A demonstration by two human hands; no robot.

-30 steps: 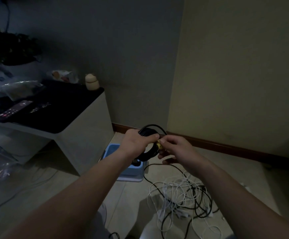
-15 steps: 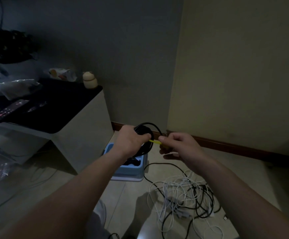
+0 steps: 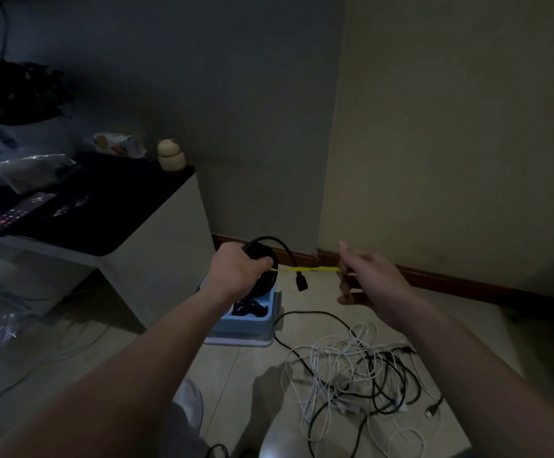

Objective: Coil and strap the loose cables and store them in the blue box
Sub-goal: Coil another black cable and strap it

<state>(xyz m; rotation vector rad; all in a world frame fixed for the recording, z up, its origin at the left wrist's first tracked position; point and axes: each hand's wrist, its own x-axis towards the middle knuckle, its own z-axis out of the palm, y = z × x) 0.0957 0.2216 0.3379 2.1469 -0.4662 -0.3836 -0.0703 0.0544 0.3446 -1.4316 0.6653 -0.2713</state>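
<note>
My left hand (image 3: 237, 271) grips a coiled black cable (image 3: 266, 279) above the blue box (image 3: 252, 322); one plug end (image 3: 301, 283) dangles from the coil. A thin yellow strap (image 3: 307, 269) runs taut from the coil to my right hand (image 3: 366, 277), which pinches its free end out to the right. Another dark coil (image 3: 247, 308) lies inside the box. A tangle of loose white and black cables (image 3: 358, 361) is spread on the floor tiles to the right of the box.
A white cabinet with a black top (image 3: 127, 226) stands left of the box, carrying a remote (image 3: 21, 209), a small beige jar (image 3: 170, 155) and plastic bags. Two walls meet in a corner behind the box. More thin wires trail on the floor at the left.
My right hand has pulled away to the right, drawing the yellow strap out long and taut. The left hand kept hold of the coil, whose plug end now hangs free.
</note>
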